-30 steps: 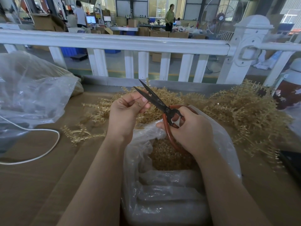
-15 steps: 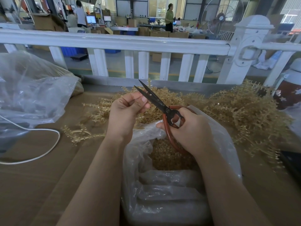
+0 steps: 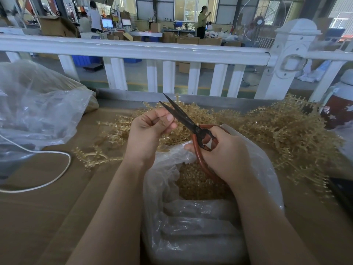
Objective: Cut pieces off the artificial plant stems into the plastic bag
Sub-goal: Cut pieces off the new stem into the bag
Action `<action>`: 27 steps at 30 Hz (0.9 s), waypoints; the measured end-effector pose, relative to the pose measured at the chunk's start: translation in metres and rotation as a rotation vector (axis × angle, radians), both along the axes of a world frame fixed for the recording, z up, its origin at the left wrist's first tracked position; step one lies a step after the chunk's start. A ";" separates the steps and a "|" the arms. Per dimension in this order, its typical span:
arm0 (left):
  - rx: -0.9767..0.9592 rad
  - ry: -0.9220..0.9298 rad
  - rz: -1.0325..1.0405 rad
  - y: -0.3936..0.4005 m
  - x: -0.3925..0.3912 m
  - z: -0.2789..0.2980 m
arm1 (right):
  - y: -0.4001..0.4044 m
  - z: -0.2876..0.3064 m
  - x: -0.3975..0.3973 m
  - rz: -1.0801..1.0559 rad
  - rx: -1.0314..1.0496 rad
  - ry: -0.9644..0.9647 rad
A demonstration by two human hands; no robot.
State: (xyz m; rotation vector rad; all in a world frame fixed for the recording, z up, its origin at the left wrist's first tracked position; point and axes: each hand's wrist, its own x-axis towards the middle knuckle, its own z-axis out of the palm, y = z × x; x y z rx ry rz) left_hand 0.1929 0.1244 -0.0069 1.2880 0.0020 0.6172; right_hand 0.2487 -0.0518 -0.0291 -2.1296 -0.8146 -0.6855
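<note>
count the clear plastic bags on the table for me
2: one plastic bag sits open under both hands, holding cut gold pieces; a second, crumpled bag lies at the table's far left. More could sit outside the frame.

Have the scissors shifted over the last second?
No. The scissors keep their tips below the same white railing baluster, blades slightly parted, in the right hand.

A factory floor: beyond a white railing [image 3: 133,51] stand stacked cardboard boxes [image 3: 187,39], computer monitors [image 3: 107,23], an industrial fan [image 3: 258,22] and workers at long benches under tall windows [image 3: 188,8].
</note>
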 end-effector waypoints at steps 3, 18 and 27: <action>0.043 -0.011 -0.006 0.002 -0.002 0.000 | 0.000 0.001 -0.001 -0.006 -0.020 -0.005; 0.188 -0.020 0.016 0.000 -0.007 0.002 | 0.000 0.000 0.002 -0.055 -0.031 -0.052; 0.163 -0.013 0.023 -0.001 -0.006 0.002 | 0.000 -0.001 0.003 -0.056 -0.020 -0.110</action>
